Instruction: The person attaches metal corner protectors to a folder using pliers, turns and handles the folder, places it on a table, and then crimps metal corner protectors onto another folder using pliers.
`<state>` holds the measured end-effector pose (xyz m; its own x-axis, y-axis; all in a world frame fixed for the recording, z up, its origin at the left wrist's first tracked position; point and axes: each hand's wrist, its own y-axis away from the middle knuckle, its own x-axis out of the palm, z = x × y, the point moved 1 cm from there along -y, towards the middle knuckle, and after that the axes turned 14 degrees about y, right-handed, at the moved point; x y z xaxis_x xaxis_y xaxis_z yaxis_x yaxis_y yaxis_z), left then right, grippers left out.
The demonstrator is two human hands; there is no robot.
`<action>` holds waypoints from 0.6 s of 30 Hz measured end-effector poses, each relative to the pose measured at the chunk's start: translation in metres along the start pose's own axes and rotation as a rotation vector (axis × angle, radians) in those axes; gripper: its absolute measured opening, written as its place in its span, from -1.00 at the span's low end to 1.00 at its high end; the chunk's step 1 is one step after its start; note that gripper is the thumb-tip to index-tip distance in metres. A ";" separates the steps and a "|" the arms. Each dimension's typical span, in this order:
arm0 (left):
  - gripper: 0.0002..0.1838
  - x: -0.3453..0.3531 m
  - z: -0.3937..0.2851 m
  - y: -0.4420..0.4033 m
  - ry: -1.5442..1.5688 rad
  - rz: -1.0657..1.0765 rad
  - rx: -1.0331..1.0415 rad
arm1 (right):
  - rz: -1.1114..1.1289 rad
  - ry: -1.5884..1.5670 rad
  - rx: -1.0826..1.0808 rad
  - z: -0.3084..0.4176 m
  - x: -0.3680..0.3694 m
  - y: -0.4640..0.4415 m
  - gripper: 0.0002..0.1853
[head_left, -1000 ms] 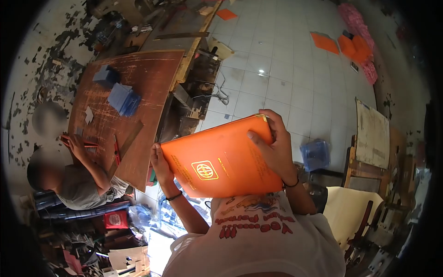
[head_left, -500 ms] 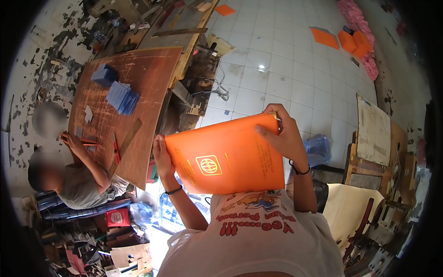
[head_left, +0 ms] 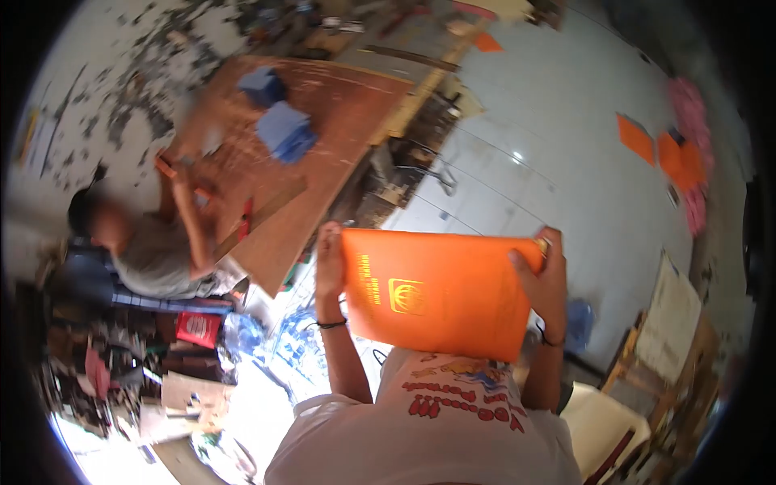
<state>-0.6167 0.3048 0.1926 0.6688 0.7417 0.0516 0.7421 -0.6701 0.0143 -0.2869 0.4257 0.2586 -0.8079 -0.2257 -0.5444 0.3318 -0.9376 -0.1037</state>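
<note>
An orange folder [head_left: 461, 295] with gold lettering and a gold emblem is held up before my chest. My left hand [head_left: 330, 267] grips its left edge, fingers closed along the side. On the opposite upper corner, my right hand [head_left: 547, 279] is clamped with the thumb across the front face and the fingers behind. The folder's back and any inner sheets are hidden from me.
At left a person in a grey shirt [head_left: 158, 255] works at a worn reddish table [head_left: 339, 105]. It bears blue stacks [head_left: 284, 133] and a wooden strip [head_left: 271, 212]. Orange pieces [head_left: 636, 139] lie on the tiled floor [head_left: 517, 121] by a pink bundle [head_left: 687, 105].
The view has swung, shifting the room sideways and blurring it. The folder has turned so its top edge is more level; both hands keep hold of it.
</note>
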 end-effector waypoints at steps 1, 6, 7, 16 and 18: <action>-0.79 -0.003 0.007 -0.002 0.038 0.007 -0.004 | -0.025 0.007 -0.018 -0.001 0.002 -0.001 -0.64; -0.86 -0.022 0.018 -0.006 0.313 0.056 -0.108 | 0.000 -0.069 -0.016 0.004 0.017 -0.007 -0.68; -0.86 -0.026 0.018 -0.005 0.321 0.051 -0.080 | 0.014 -0.089 0.006 0.006 0.020 -0.008 -0.68; -0.86 -0.048 0.016 0.005 0.381 -0.027 -0.053 | 0.122 -0.070 -0.031 0.013 0.041 -0.021 -0.67; -0.86 -0.051 0.016 0.006 0.373 -0.035 -0.064 | 0.133 -0.085 -0.037 0.010 0.044 -0.023 -0.67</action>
<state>-0.6456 0.2631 0.1741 0.5714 0.7110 0.4099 0.7522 -0.6535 0.0849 -0.3347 0.4353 0.2454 -0.7934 -0.3698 -0.4835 0.4547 -0.8881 -0.0670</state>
